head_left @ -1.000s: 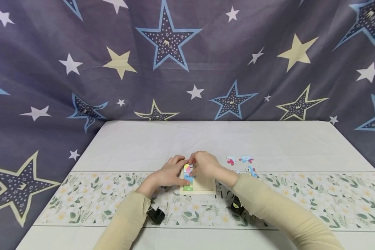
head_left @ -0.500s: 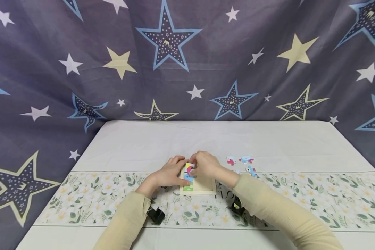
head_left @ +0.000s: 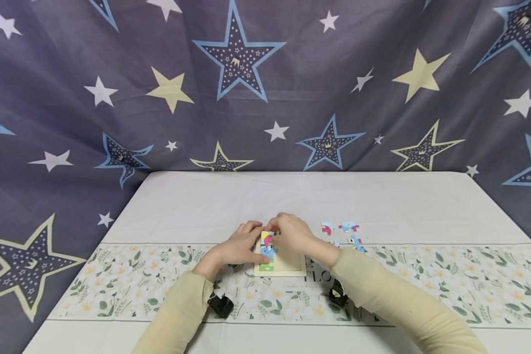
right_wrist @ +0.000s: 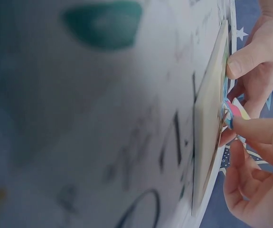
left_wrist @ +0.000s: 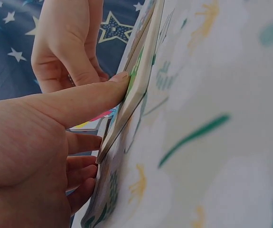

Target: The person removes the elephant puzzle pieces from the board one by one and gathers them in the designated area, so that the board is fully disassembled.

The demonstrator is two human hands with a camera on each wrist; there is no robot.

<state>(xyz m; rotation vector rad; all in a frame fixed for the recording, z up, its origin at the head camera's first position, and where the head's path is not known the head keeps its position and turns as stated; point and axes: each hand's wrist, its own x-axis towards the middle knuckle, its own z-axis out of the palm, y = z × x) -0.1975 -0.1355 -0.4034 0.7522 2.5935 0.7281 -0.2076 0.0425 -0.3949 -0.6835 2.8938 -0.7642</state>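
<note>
A small wooden jigsaw board point(head_left: 288, 263) lies on the table with a few bright pieces along its left side. My left hand point(head_left: 238, 244) grips its left side, the thumb point(left_wrist: 96, 97) across the face and the other fingers against the outer edge. Between thumb and fingers, my right hand point(head_left: 292, 233) pinches a puzzle piece point(right_wrist: 236, 109) with red and yellow on it. That piece sits tilted over the board's far left part. The right hand's fingers hide some of it in the head view.
To the right of the board lie several loose puzzle pieces point(head_left: 349, 226). A floral runner point(head_left: 150, 280) crosses the white table point(head_left: 402, 201). Behind hangs a dark curtain point(head_left: 256, 118) with stars. Black wrist devices point(head_left: 221, 306) sit under both forearms.
My right hand has shifted slightly left and away with the puzzle piece, turning it a little at the board's far left corner. My left hand stays in place.
</note>
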